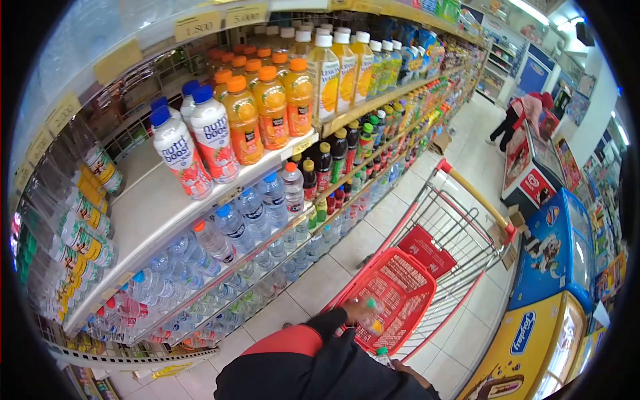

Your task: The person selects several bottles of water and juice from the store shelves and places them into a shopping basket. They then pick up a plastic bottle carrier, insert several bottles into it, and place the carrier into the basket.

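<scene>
Black-and-red sleeve [283,343] up close, and the left hand [359,311] wraps a clear bottle [371,323] over the red basket [408,288]: probably light, slick, squeezable, best held mid-body. Right hand [412,373] beside another green-capped bottle [383,359]; can't tell its grip.

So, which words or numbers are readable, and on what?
"nutri boost" on white, blue-capped plastic bottles
"1.800" on a yellow price tag
"5.000" on another yellow price tag
"WATER" on yellow, white-capped plastic bottles
"Joyday" on the yellow chest freezer
Other lettering: mostly too small or blurred.
</scene>
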`<state>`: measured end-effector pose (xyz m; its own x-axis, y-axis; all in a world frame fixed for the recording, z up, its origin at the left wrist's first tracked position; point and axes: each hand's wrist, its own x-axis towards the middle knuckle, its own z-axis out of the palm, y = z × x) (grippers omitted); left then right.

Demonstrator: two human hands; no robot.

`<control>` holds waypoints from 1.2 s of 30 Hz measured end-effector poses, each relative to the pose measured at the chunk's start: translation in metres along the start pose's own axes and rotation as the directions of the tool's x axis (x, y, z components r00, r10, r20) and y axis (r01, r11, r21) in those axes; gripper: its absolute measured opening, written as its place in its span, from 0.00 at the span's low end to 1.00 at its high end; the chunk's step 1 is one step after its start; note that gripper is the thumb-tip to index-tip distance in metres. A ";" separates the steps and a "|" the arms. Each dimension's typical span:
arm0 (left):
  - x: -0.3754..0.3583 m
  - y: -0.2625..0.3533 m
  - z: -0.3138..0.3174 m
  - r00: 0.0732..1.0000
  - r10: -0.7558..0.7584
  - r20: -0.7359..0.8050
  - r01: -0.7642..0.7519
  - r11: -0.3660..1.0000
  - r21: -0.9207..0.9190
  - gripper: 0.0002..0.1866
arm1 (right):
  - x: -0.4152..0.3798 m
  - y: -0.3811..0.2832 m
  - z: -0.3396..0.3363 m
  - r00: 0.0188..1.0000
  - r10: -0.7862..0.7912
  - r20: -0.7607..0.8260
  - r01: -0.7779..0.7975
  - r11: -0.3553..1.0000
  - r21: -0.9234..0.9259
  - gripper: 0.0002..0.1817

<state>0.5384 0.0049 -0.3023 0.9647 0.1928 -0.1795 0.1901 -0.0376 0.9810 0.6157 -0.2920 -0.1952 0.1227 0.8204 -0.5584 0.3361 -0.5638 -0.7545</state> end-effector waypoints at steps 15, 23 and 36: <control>-0.013 0.079 -0.022 0.965 0.203 -0.165 -0.079 0.826 0.558 0.30 | -0.045 -0.105 -0.077 0.965 0.065 -0.254 0.065 0.879 0.472 0.19; -0.165 0.113 -0.075 0.688 0.411 -0.598 -0.118 0.876 0.467 0.15 | 0.039 -0.185 -0.119 0.855 -0.483 -0.189 0.509 0.852 0.124 0.12; -0.501 -0.158 0.072 0.210 -0.373 -0.904 0.508 0.831 -0.226 0.24 | 0.090 -0.305 -0.056 0.495 -0.862 0.103 0.867 0.485 -0.114 0.19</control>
<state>0.0387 -0.1566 -0.3727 -0.0334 0.9405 -0.3381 0.6067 0.2879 0.7409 0.5770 -0.0407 0.0037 -0.3257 0.8829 0.3384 0.3756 0.4493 -0.8106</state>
